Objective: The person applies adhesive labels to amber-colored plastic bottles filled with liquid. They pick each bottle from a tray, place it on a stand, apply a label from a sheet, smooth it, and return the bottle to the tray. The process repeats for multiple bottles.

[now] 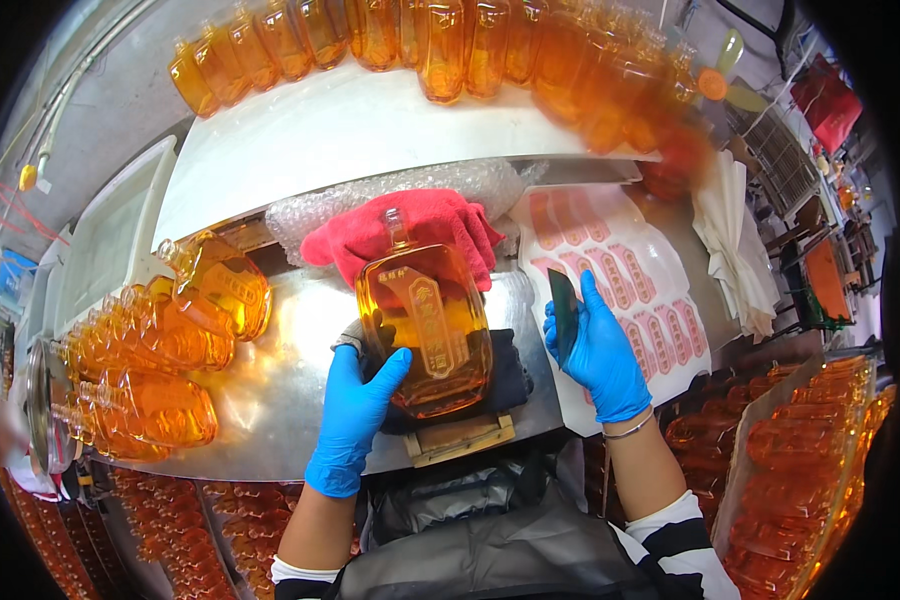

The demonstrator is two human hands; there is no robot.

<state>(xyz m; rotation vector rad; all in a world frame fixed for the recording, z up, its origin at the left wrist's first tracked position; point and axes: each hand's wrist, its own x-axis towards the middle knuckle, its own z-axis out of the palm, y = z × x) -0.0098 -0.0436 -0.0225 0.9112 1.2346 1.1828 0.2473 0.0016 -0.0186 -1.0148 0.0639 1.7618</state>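
Observation:
A large amber glass bottle [380, 290] leans back on a red towel [335, 240], its neck pointing away from me. Down its front runs a long pink-and-gold label [430, 322]. My left hand [355, 410], in a blue glove, grips the bottle's lower left side, thumb on the front; a bit of grey cloth shows beside its fingers. In my gloved right hand [607, 355] is a thin dark green flat blade [563, 315], pinched upright. That hand is above a white sheet [580, 405] bearing several pink labels, apart from the bottle.
Dark folded cloth [512, 368] and a small wooden frame [460, 440] lie under the bottle's base. Several amber bottles [220, 285] lie at left; others [440, 50] stand along the far white board [370, 125]. Bubble wrap [300, 215] is behind the towel. Crated bottles [800, 450] stand at right.

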